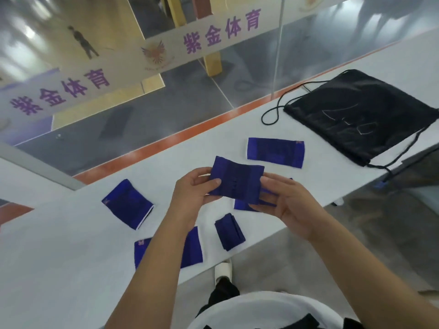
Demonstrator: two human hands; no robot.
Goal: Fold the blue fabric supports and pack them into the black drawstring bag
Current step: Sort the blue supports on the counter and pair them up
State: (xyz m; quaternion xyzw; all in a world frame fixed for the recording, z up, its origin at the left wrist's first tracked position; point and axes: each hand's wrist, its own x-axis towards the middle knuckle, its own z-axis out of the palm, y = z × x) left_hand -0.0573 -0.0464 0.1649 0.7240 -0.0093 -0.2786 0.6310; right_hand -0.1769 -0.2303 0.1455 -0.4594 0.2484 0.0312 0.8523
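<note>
Both hands hold one blue fabric support [237,181] above the white table. My left hand [192,193] pinches its left edge and my right hand [285,200] grips its right edge. Several other blue supports lie on the table: one flat at the far right [275,151], one at the left [128,204], one partly under my left forearm [192,245], one partly hidden below the held piece [242,205], and a small folded one [229,231] near the front edge. The black drawstring bag [361,112] lies flat at the far right, apart from both hands.
The white table [71,257] has an orange strip [190,136] along its far edge against a glass partition. The bag's cord [273,112] loops on the table left of the bag. The table's front edge runs diagonally past my white shoe [223,269].
</note>
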